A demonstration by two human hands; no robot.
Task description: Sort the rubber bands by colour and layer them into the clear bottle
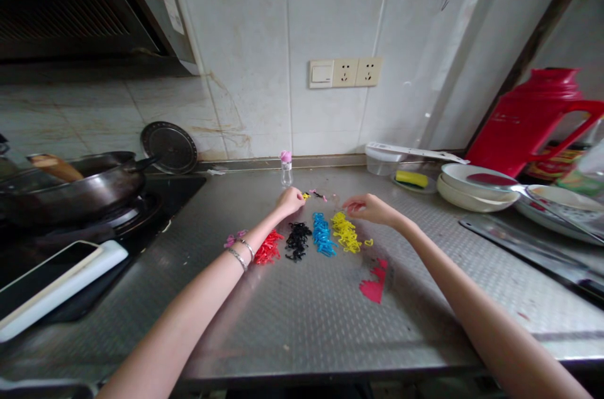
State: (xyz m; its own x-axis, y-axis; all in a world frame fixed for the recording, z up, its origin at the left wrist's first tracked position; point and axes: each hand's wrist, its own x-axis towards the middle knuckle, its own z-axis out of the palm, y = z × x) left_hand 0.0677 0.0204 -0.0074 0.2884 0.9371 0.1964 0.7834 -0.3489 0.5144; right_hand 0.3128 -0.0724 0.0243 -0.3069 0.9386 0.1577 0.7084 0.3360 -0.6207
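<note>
My left hand (290,200), wearing bracelets at the wrist, is closed in a pinch at a small yellow plastic link (306,196). Just right of it lie a few joined-looking dark and pink pieces (319,196). My right hand (368,207) hovers above the yellow pile (346,232), fingers loosely curled and apart, with nothing visible in them. Small plastic pieces lie sorted by colour: a blue pile (323,235), a black pile (298,240), a red pile (268,248) and pink pieces (234,238) partly behind my left forearm. One loose yellow piece (369,242) looks heart-shaped.
A clear bottle with a pink cap (285,169) stands behind the piles. A torn red scrap (375,282) lies nearer. At right are bowls (476,197), a knife (533,254), a sponge (411,179) and a red thermos (528,122); left, a pan (108,188) and phone (51,267).
</note>
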